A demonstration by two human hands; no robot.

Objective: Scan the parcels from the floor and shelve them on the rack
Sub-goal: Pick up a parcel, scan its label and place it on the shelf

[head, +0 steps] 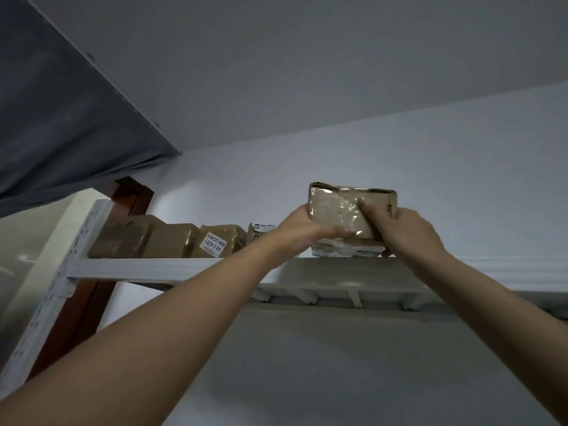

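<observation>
Head: parcel (341, 210) gripped between left hand (302, 227), right hand (405, 227).

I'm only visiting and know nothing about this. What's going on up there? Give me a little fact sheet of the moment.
Activity: a person reaches up to the top shelf of a rack
Held item: brown taped parcel, standing on edge
Left hand: grips its left edge
Right hand: holds its right side, one finger on the front
Beneath: pale parcel lying on the shelf; contact between them unclear
Neighbours: row of brown parcels to the left, then a labelled parcel marked 44-2-4201
Backdrop: blue curtain
</observation>
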